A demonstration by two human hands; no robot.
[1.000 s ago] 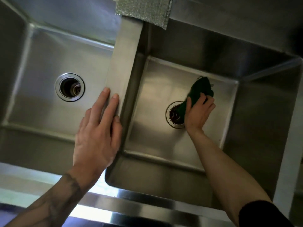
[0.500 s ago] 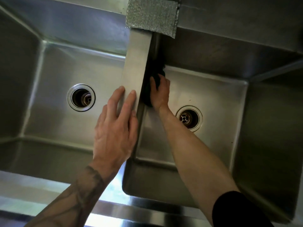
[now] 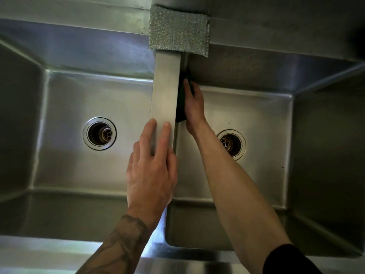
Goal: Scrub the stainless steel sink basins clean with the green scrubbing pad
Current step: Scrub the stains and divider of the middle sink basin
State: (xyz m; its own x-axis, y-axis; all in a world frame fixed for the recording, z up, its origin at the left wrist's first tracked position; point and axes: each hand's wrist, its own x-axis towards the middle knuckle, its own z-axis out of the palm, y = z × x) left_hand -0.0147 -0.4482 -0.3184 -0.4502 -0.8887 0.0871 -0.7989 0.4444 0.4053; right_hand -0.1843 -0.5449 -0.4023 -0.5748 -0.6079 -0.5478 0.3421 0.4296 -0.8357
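Observation:
I look down into a double stainless steel sink. My right hand (image 3: 194, 104) presses the green scrubbing pad (image 3: 180, 107) flat against the left inner wall of the right basin (image 3: 262, 123), just under the divider (image 3: 166, 89). Most of the pad is hidden behind my palm and the divider's edge. My left hand (image 3: 153, 173) lies flat on the near part of the divider, fingers spread and holding nothing. The left basin (image 3: 65, 107) has nothing in it.
A silvery textured sponge (image 3: 178, 30) lies on the back rim where the divider meets it. Each basin has a round drain, the left drain (image 3: 99, 133) and the right drain (image 3: 232, 144). The front rim (image 3: 49, 254) runs along the bottom.
My right hand carried the pad from the right basin's floor beside the drain over to the divider wall, then slid it a little along that wall. My left hand stayed on the divider.

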